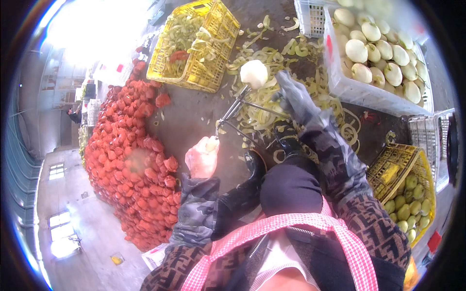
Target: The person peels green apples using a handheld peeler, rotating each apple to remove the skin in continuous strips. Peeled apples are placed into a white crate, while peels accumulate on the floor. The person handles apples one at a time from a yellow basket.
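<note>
My bare left hand is closed around the crank end of a metal hand-cranked peeling stand. A white peeled fruit, likely a pear, is stuck on the far end of its shaft. My right hand, in a grey glove, is just right of the fruit, with a small gap between them. Its fingers look partly curled, and whether they hold a blade cannot be made out. The stand's thin legs reach down between my black boots. Long curls of peel cover the floor below.
A large heap of red wrapped pieces lies to the left. A yellow crate of peelings stands ahead. At upper right, a white crate holds peeled pears. Green unpeeled pears fill a tilted yellow crate at right.
</note>
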